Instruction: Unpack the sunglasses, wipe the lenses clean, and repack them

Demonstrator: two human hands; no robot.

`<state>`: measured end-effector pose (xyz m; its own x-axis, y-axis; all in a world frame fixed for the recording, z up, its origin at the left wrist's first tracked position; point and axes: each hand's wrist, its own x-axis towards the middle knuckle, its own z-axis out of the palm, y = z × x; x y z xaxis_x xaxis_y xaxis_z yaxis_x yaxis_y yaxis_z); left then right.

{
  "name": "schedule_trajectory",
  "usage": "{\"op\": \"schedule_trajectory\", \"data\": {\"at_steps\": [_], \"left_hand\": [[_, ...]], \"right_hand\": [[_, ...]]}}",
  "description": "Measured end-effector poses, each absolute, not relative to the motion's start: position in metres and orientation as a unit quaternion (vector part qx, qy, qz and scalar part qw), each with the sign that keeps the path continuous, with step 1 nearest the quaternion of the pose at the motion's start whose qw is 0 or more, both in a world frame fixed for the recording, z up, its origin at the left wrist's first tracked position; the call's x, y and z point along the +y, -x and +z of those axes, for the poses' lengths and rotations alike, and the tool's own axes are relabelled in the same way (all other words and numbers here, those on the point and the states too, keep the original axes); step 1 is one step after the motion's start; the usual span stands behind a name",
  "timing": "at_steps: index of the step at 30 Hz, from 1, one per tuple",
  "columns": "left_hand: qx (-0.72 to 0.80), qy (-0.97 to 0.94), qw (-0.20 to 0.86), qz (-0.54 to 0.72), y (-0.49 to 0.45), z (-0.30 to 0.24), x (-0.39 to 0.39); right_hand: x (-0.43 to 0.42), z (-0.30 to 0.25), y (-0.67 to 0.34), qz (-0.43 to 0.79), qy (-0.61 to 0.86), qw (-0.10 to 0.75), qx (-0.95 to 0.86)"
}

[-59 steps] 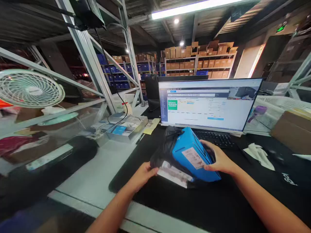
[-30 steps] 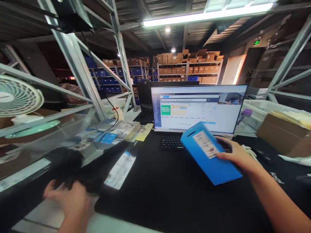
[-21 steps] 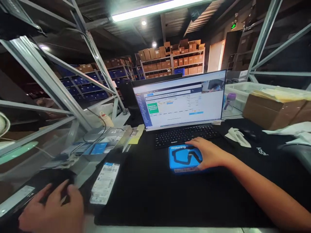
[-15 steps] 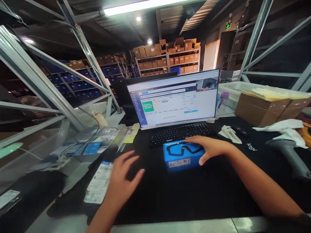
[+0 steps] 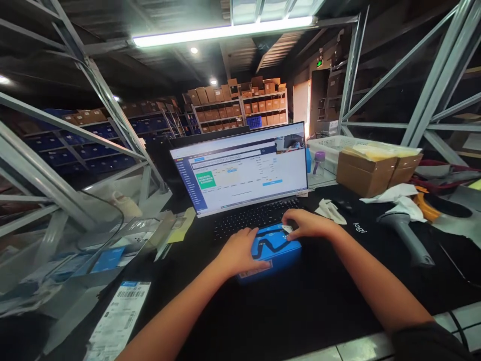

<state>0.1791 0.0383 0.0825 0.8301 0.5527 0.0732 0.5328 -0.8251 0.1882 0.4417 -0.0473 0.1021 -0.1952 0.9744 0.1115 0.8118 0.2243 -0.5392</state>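
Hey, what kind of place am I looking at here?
Most likely a warehouse packing station. Shelved cardboard boxes fill the back, a monitor and a barcode scanner sit on the black mat, and the left hand and right hand hold a blue box.

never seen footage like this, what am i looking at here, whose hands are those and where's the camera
There is no machine here: a person works with bare hands, and one camera worn on their head looks forward and down, so the arms come in from the bottom. The left hand and right hand hold a blue box, lying flat on a black mat before a keyboard and a lit monitor. To the right lie a grey handheld scanner and a cardboard box; a printed label sheet lies at bottom left.
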Motion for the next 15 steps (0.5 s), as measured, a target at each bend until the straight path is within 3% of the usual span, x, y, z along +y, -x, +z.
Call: {"op": "schedule_trajectory", "data": {"at_steps": [12,15], "left_hand": [[0.458,-0.884,0.076,0.055,-0.168,0.085,0.020],[0.442,-0.881,0.109,0.131,-0.164,0.093,0.011]], "right_hand": [[-0.052,0.116,-0.454,0.091,0.671,0.475,-0.562],[-0.058,0.120,-0.429,0.093,0.644,0.504,-0.568]]}}
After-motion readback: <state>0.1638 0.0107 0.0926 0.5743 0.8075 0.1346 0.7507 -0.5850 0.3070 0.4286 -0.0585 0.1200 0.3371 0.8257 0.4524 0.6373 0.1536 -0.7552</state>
